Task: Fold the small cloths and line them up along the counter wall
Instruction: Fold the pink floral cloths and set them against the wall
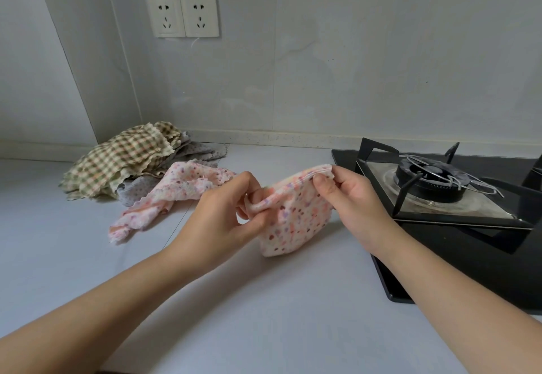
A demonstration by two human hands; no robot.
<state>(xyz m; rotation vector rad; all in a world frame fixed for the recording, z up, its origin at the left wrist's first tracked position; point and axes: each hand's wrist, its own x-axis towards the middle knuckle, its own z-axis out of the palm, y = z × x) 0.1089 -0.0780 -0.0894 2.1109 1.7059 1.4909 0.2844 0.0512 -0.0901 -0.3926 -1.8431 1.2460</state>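
Pink spotty cloth (296, 215) held up over the middle of the counter (264, 315) | left hand (225, 215) pinches its left top corner | right hand (349, 195) pinches its right top corner | cloth pile (123, 162) far left by the wall (352, 66) | another pink cloth (173, 195) beside the pile | stove (440, 195) on the right
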